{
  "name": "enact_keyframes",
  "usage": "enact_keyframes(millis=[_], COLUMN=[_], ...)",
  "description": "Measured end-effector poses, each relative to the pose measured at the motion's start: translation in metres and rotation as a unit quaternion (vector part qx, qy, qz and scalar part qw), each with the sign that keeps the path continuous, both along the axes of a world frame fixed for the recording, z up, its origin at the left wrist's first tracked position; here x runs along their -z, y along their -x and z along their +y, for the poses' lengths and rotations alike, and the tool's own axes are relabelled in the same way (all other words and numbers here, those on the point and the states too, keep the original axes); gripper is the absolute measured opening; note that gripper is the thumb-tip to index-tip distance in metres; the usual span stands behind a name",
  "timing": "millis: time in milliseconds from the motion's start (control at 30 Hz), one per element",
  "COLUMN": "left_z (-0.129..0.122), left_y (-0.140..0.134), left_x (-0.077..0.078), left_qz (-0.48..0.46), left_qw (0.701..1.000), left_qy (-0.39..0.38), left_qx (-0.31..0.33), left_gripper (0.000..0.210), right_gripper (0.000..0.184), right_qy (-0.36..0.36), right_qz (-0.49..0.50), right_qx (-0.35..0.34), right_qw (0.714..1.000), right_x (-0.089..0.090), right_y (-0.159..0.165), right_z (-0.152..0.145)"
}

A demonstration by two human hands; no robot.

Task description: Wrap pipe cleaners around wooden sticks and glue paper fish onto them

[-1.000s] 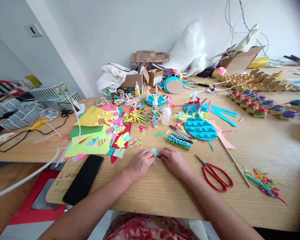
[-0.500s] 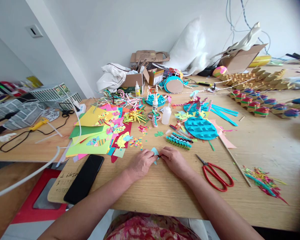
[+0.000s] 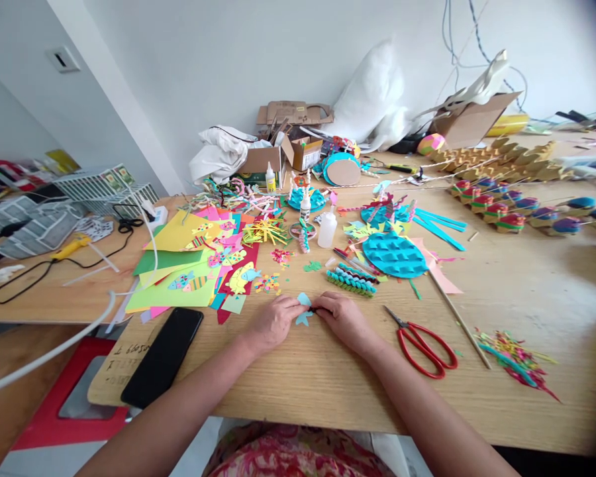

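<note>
A small light-blue paper cutout (image 3: 302, 318), possibly fish-shaped, lies low over the table between my hands. My left hand (image 3: 273, 323) pinches its left side with thumb and fingertips. From the right, my right hand (image 3: 345, 319) has its fingers closed at the cutout's edge, around a small dark tip that I cannot make out. Beyond the hands are confetti-like paper bits (image 3: 268, 284) and a row of braided pipe cleaners (image 3: 351, 279). Red-handled scissors (image 3: 427, 348) rest to the right of my right hand.
Coloured paper sheets (image 3: 179, 291) with paper fish and a black phone (image 3: 163, 358) are at the left. A white bottle (image 3: 327, 228), a blue bumpy oval (image 3: 395, 254), a wooden stick (image 3: 459, 320) and paper shreds (image 3: 519, 361) stand or lie ahead and right. A white cable (image 3: 99, 324) crosses the left side.
The blue cutout has been turned or shifted slightly, so more of its lower part shows between my fingers. Both hands stay close together; the whole view has shifted a little.
</note>
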State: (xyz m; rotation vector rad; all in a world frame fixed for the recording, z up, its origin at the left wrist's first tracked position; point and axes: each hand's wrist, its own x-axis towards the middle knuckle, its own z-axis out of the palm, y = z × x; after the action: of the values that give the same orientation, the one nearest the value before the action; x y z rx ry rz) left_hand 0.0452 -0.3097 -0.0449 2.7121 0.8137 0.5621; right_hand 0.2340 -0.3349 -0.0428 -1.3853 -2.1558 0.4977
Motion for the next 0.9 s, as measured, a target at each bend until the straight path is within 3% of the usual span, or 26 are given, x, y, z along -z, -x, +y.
enact_keyframes(millis=[267,900], left_z=[-0.003,-0.001], left_y=[-0.006,-0.012], left_x=[-0.006,0.001], left_qz=[0.061,0.053], left_qw=[0.998,0.998], left_qy=[-0.018,-0.008], left_qx=[-0.007,-0.023], left_gripper=[0.032,0.028], right_gripper=[0.016,0.022], right_qy=[-0.002,-0.009], right_qz=[-0.014,-0.046], right_qx=[-0.001,0.02], right_qw=[1.0,0.999], right_x=[-0.003,0.002], right_y=[0.0,0.004], right_z=[-0.001,-0.001])
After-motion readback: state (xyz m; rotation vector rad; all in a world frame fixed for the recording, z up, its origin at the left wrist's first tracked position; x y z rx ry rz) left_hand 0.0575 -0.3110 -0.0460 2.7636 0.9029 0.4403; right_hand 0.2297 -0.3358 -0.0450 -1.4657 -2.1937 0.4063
